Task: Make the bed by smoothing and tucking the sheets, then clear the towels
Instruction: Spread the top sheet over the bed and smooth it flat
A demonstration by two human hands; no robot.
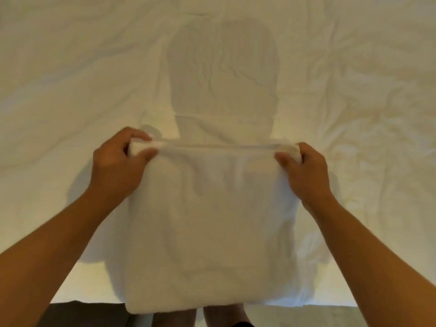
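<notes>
Now left hand (118,161), right hand (304,171) pinch top corners of white folded terry towel (212,220); wrinkled cream bedsheet (94,67) beyond fingertips.

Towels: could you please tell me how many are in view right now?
1. A white towel is held up over the bed, its top corners pinched by the left hand and right hand. Others may lie out of frame.

A wide bed (354,67) covered in creased white fabric fills nearly the whole view, lit with a warm, yellowish light. A soft grey shadow (221,74) of a person's head and shoulders falls across it toward 12 o'clock. At 6 o'clock, a strip of dark floor (77,315) shows below the bed's near edge.
</notes>
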